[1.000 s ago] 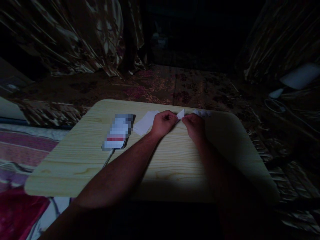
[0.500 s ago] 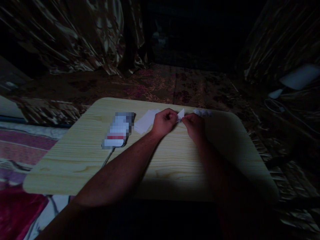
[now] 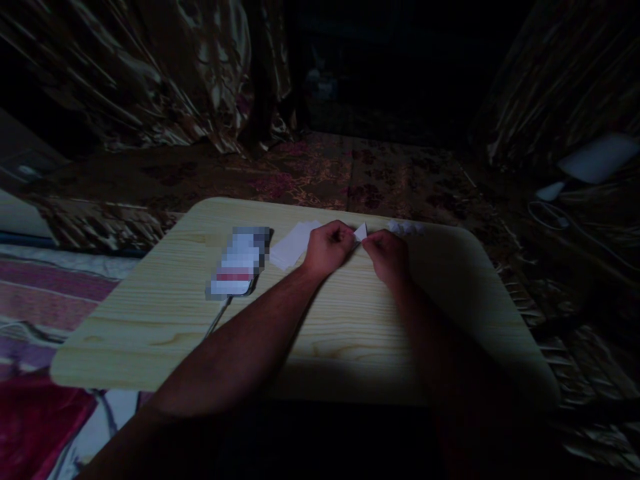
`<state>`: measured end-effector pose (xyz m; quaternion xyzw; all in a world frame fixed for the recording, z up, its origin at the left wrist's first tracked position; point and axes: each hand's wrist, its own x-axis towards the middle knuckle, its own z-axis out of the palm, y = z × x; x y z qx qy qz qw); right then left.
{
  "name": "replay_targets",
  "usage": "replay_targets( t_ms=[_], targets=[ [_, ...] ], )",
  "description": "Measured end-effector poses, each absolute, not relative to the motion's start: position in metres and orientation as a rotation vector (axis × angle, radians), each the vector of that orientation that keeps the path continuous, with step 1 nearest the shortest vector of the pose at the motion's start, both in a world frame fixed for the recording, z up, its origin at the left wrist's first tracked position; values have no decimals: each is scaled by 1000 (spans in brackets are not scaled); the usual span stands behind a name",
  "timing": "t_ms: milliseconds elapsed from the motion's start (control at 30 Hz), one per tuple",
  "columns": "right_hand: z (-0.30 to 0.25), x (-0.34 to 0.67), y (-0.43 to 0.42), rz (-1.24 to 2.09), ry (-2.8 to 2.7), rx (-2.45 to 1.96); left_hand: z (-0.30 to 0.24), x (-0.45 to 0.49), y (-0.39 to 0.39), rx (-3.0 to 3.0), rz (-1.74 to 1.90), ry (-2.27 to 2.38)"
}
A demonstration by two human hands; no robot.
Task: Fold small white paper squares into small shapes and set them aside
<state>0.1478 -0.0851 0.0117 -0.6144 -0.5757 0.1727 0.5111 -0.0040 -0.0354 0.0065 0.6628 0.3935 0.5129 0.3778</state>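
Between my two hands is a small piece of folded white paper (image 3: 361, 233), with one pointed corner sticking up. My left hand (image 3: 329, 248) pinches its left side, fingers curled. From the right, my right hand (image 3: 389, 255) grips the lower right edge between thumb and finger. Loose white paper sheets (image 3: 293, 245) lie fanned on the table just left of my left hand. Beyond my right hand sits a row of several small folded paper pieces (image 3: 406, 228). The finer folds of the held paper are too dim to make out.
The pale wooden table (image 3: 345, 333) has rounded corners. On its left part lies a phone (image 3: 237, 261), its screen blurred, with a cable (image 3: 219, 316) running toward me. A white lamp (image 3: 597, 159) stands off to the right. Patterned curtains (image 3: 220, 73) hang behind.
My right hand has shifted very slightly, uncovering more of the row of folded pieces. Both hands keep their pinch on the paper; the view has moved a little.
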Motion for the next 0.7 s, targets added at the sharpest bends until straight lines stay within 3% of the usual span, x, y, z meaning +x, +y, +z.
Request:
replay_targets(
  t_ms=[700],
  targets=[
    [11,147,-85,418,-1387,-1486,2,-3,-34,1682,1331,994]
  ],
)
